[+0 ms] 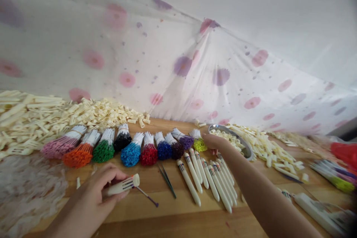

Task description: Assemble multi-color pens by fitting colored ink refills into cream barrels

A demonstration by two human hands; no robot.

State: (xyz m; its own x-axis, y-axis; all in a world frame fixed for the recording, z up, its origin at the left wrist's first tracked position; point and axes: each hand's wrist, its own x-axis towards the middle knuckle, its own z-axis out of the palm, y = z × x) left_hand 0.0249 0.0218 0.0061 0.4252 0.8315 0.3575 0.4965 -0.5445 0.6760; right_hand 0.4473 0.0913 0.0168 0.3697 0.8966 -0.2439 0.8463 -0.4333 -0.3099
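Pen barrel (pixel 120 187) in the left hand (pixel 102 189), yellow-green bundle (pixel 199 142) by the right hand (pixel 214 142), tweezers (pixel 166 181) between.

In the head view, the left hand, left of the tweezers, pinches the cream barrel between thumb and fingers; its long axis runs roughly sideways, flared end toward the tweezers. A thin purple-tipped rod (pixel 147 196), also left of the tweezers, slants nearer the viewer from beside that end. Beyond and right of the tweezers, the right hand is the closer one to the bundle, just beside it; its fingers are partly hidden, so their opening and any grip cannot be told. Cream pens (pixel 189 183) lie right of the tweezers, coloured ends facing away.
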